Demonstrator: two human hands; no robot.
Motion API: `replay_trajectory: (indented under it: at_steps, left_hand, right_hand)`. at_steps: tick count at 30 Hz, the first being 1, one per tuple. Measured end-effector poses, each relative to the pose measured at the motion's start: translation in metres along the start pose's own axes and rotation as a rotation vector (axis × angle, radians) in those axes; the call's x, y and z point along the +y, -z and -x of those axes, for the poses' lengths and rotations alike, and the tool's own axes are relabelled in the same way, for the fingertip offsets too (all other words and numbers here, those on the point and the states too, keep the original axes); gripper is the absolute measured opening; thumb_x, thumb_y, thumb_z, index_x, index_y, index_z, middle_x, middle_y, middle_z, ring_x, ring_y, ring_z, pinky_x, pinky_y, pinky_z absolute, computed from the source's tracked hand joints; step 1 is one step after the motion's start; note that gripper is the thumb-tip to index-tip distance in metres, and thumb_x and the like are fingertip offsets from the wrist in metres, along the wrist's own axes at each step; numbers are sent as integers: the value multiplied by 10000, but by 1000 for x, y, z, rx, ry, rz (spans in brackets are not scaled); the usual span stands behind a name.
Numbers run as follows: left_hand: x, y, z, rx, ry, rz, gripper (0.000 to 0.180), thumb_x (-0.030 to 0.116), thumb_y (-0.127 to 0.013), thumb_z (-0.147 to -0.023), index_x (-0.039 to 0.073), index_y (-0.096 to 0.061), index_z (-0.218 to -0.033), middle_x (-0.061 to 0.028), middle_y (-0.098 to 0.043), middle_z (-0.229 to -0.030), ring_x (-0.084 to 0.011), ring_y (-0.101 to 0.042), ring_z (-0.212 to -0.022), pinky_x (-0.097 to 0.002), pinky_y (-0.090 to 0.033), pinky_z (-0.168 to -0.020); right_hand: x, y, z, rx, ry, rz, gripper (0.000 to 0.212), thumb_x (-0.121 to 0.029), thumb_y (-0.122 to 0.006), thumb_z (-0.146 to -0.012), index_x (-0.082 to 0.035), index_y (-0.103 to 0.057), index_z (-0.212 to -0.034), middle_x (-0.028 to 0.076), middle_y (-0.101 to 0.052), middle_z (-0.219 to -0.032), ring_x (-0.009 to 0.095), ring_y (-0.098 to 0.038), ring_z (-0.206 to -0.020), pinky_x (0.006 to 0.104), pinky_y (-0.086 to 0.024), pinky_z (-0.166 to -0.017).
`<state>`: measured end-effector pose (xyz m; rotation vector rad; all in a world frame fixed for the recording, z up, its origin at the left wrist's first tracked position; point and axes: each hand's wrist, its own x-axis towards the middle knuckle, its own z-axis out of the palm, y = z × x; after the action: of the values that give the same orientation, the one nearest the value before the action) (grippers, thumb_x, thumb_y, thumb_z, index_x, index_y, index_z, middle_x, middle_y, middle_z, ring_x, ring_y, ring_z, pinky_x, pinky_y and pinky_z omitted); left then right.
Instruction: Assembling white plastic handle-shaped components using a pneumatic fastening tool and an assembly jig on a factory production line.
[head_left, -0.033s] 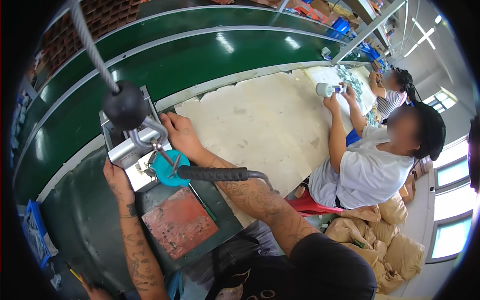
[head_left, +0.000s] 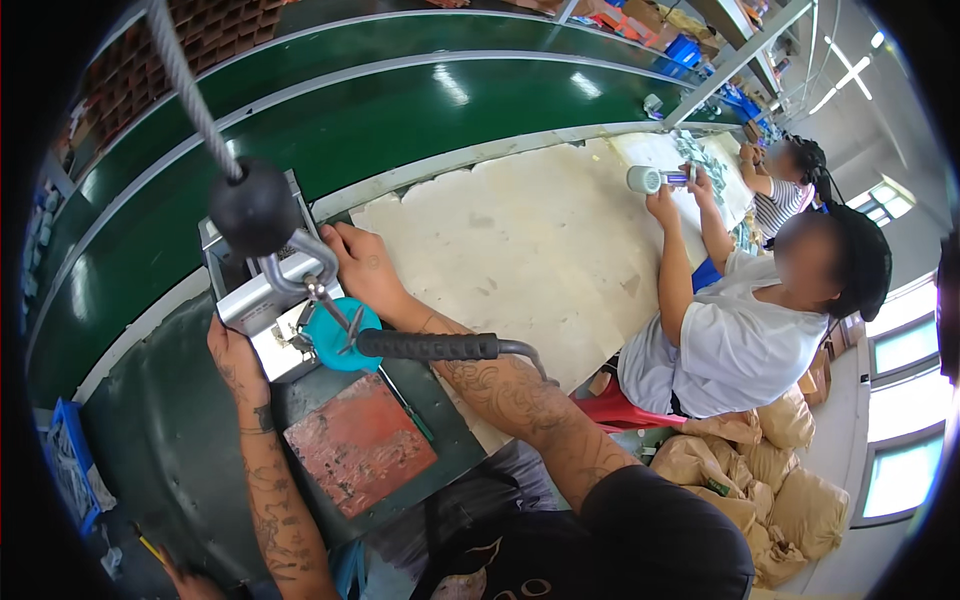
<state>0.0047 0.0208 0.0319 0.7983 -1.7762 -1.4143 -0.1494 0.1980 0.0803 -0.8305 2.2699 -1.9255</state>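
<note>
In front of me sits a silver metal fixture [head_left: 262, 306], boxy, with a shiny lower plate. My left hand [head_left: 233, 352] grips its left side, with the fingertips hidden along the edge. At the fixture's far right side, my right hand [head_left: 366, 268] has its fingers curled against the frame. A black ball [head_left: 253, 207] on a steel cable, with a metal hook below, hangs in front and hides part of the fixture. Under the hook, a round turquoise piece [head_left: 338, 338] and a tool with a black ribbed handle [head_left: 428, 346] hang over my right wrist.
A worn red plate [head_left: 360, 445] lies on the dark mat nearest me. Beyond runs a green conveyor belt [head_left: 380, 105]. To the right, a co-worker in a white shirt [head_left: 745, 335] holds a white handheld device [head_left: 645, 180]. Brown sacks [head_left: 770, 470] stand behind them; a blue crate [head_left: 75, 465] is at far left.
The co-worker's white device has shifted slightly left. The hanging ball and hook have swayed a little to the right. My hands stay where they were.
</note>
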Motion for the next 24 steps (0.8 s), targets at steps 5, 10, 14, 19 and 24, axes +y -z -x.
replay_trajectory:
  at_steps: [5, 10, 14, 19, 24]
  left_hand:
    - [8, -1, 4, 15, 2, -10, 306, 190, -496, -1041, -46, -653, -1156, -93, -686, -1042, -158, -616, -941, -298, -484, -865]
    - [4, 0, 2, 18, -23, -19, 302, 175, -495, -1032, -54, -656, -1145, -94, -690, -1014, -158, -617, -933, -302, -487, -862]
    - [10, -2, 4, -1, -1, 22, 302, 171, -492, -1031, -53, -655, -1148, -97, -692, -1019, -157, -618, -929, -302, -488, -858]
    - [4, -2, 2, 15, -22, -3, 302, 171, -486, -1028, -54, -655, -1138, -101, -693, -1014, -158, -618, -922, -302, -489, -852]
    - [8, -2, 3, 7, -38, -51, 305, 177, -481, -1027, -52, -659, -1122, -109, -692, -1004, -164, -618, -918, -308, -488, -847]
  right_hand:
    - [2, 0, -1, -19, 12, -38, 405, -293, -511, -1043, 42, -572, -826, 293, -586, -757, 505, -563, -727, 491, -442, -622]
    - [-3, 3, 2, -22, 26, 13, 408, -295, -509, -1044, 42, -569, -822, 295, -585, -756, 505, -562, -726, 493, -440, -621]
    - [-3, 4, 2, -25, 33, 26, 409, -294, -508, -1045, 41, -564, -817, 296, -582, -754, 504, -561, -724, 494, -437, -619]
    - [-1, 4, 1, -32, 35, 26, 414, -298, -507, -1045, 42, -564, -816, 296, -582, -753, 503, -561, -722, 494, -436, -618]
    - [-3, 5, 1, -25, 26, 34, 417, -302, -507, -1046, 42, -564, -817, 295, -583, -753, 501, -561, -719, 495, -437, -620]
